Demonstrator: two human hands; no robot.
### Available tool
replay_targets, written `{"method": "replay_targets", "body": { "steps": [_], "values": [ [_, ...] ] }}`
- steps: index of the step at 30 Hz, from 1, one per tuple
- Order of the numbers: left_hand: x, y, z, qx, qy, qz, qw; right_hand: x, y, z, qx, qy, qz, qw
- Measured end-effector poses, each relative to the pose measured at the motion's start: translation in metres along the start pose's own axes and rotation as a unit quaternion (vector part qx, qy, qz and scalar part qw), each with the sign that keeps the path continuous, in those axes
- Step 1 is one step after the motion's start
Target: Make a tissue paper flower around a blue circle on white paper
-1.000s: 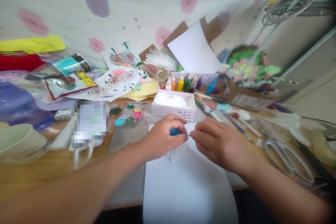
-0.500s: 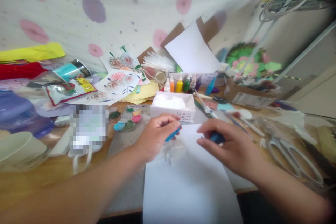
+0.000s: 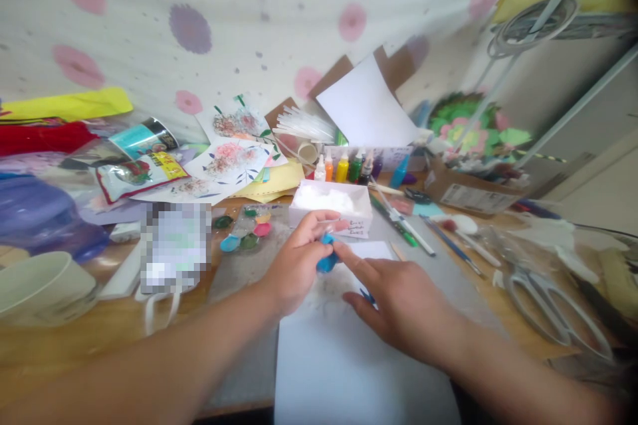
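Note:
My left hand [image 3: 304,259] is closed round a small light-blue lump [image 3: 326,260], pinched between thumb and fingers above a white sheet of paper [image 3: 349,365]. The lump's exact kind I cannot make out. My right hand [image 3: 403,295] reaches in from the right, its index fingertip touching the lump and its thumb stretched apart below. A small dark-blue shape shows between that thumb and index finger; whether the hand holds it I cannot tell. Greyish specks mark the paper under my hands. Just behind stands a white box [image 3: 329,202] filled with white material.
Several paint-coloured round pieces [image 3: 249,232] lie on a grey mat [image 3: 234,319]. Several colour bottles [image 3: 343,166] stand behind the box. Pens and a brush [image 3: 453,246] lie right, beside scissors [image 3: 553,309]. At left are a bowl [image 3: 40,285] and painted sheets [image 3: 229,166].
My right hand has moved left, from apart to touching the blue lump in my left hand. The round dark-blue thing seen in its fingers no longer shows there. The view has shifted slightly.

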State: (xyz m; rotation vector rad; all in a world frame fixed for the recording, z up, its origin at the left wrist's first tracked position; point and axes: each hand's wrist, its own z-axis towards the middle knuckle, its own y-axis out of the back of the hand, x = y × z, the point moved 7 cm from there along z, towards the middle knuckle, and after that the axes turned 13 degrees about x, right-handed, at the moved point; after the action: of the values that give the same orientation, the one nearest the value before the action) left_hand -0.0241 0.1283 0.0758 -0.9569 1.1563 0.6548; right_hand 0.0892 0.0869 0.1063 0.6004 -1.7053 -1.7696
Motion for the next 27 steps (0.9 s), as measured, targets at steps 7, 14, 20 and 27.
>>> {"method": "replay_targets", "body": {
  "steps": [7, 14, 20, 27],
  "values": [
    [-0.017, -0.014, -0.002, 0.014, 0.004, -0.123, 0.992, -0.002, 0.025, -0.025, -0.192, 0.086, -0.016, 0.978],
    [-0.024, -0.047, -0.016, 0.052, 0.018, -0.136, 0.989, 0.021, 0.049, -0.052, -0.299, 0.124, -0.089, 0.942],
    [-0.029, -0.066, -0.032, 0.045, -0.028, 0.142, 0.988, 0.017, 0.064, -0.061, -0.278, 0.130, 0.100, 0.947],
    [-0.042, -0.084, -0.051, 0.088, -0.034, 0.224, 0.970, -0.001, 0.056, -0.053, -0.204, 0.044, 0.269, 0.940]
  ]
}}
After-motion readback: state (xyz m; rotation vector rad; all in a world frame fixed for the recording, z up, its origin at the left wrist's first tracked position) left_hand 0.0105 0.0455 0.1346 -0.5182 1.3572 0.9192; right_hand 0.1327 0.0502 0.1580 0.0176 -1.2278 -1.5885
